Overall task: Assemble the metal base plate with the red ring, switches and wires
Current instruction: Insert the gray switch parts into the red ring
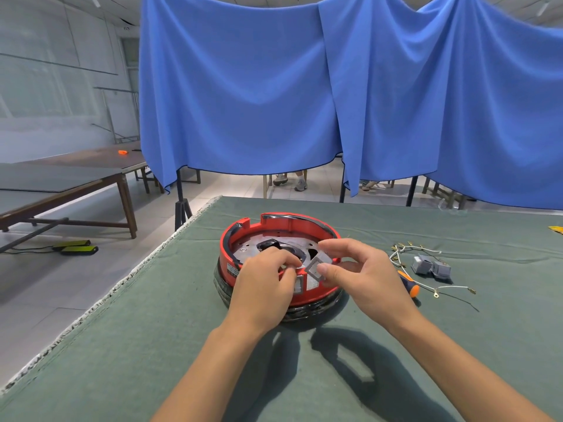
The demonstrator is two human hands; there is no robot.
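Head view: the red ring lies flat on the counter, opening upward, metal base plate inside. The right hand pinches a small square frame, tilted cornerwise; the left hand grips the ring's near rim.

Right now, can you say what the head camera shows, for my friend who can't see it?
Two bare hands work over a round red plastic ring holding a metal base plate on a green cloth table. The right hand pinches a small grey square frame; the left hand rests on the ring's near wall.
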